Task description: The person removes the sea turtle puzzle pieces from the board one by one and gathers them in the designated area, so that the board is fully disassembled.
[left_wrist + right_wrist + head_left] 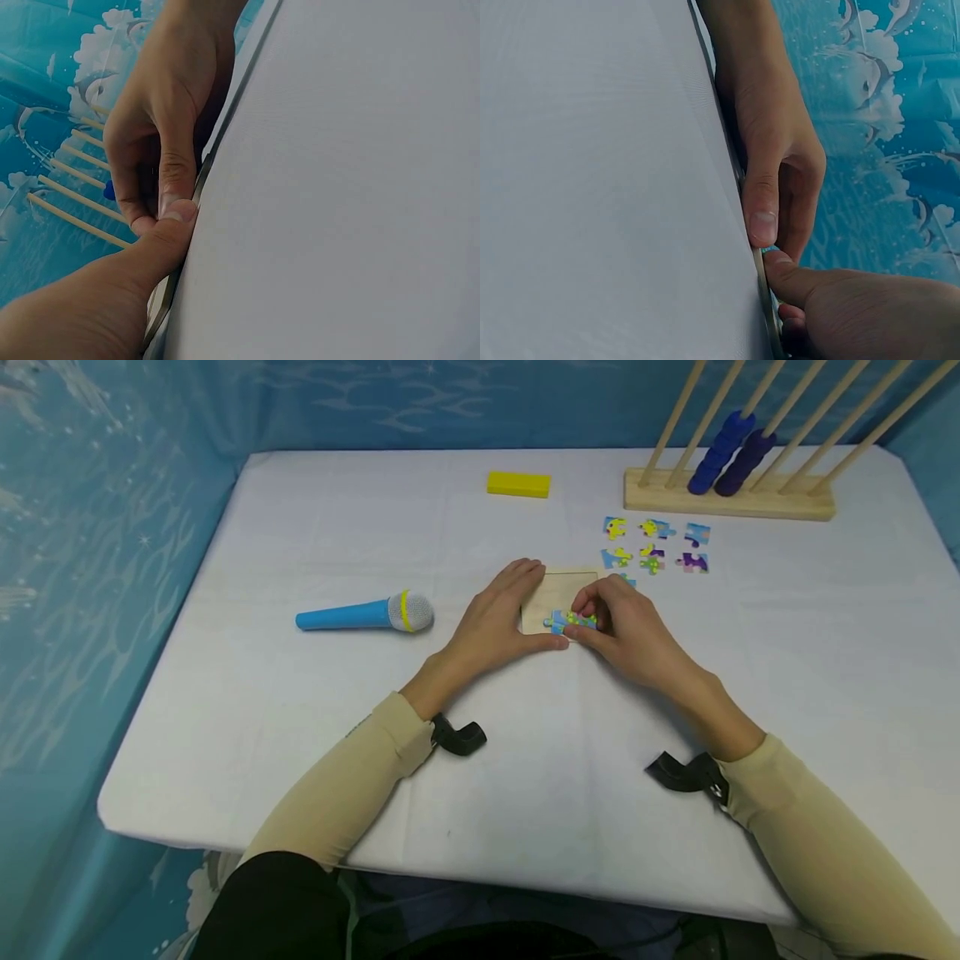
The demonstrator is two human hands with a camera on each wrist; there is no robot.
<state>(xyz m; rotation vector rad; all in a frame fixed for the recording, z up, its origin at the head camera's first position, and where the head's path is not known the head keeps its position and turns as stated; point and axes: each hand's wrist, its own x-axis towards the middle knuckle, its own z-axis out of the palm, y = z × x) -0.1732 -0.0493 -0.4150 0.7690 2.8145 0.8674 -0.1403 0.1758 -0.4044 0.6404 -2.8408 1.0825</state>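
Note:
A small wooden puzzle tray (pixel 557 589) lies flat on the table before me. My left hand (pixel 489 617) holds it from the left, fingers near the top left corner and thumb along the near edge. Jigsaw pieces (pixel 557 622) in blue, yellow and green line the tray's near side. My right hand (pixel 633 628) has its fingers curled over the right part of the tray, and its thumb and fingertips pinch a jigsaw piece (pixel 583 620) there. In the right wrist view, both thumbs meet near the tray's edge, where my left hand (pixel 772 150) hides most of the pieces.
Several loose jigsaw pieces (pixel 651 558) lie in rows beyond the right hand. Behind them stands a wooden rack (pixel 731 503) with upright rods and blue and purple beads. A yellow block (pixel 518 485) rests farther back. A toy microphone (pixel 365 613) lies at the left.

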